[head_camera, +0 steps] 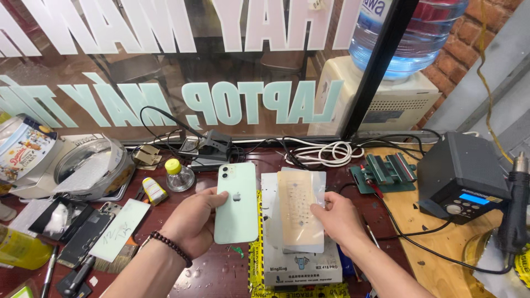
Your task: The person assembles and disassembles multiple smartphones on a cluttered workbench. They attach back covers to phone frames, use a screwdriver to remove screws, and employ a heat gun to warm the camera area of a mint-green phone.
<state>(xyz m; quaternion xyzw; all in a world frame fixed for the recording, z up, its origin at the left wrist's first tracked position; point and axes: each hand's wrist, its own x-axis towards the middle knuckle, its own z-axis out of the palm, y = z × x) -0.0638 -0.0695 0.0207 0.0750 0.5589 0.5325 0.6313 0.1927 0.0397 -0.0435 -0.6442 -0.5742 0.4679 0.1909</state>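
Note:
My left hand [191, 221] holds a pale green phone [237, 201] upright by its left edge, back side and twin camera lenses facing me. Just to its right, my right hand [338, 219] pinches the right edge of a thin translucent film sheet [301, 207] with a tan panel on it. Both are held above a white box [301, 265] with yellow tape on the dark red table. A beaded bracelet circles my left wrist.
Left: several dismantled phone parts [83, 234], a small yellow-capped bottle [179, 175], a small glue tube [154, 190], round tins [94, 165]. Back: coiled white cable [326, 152], black charger [212, 146], glass window. Right: green clamp jig [386, 172], black hot-air station [461, 176] with handle [516, 204] on a wooden board.

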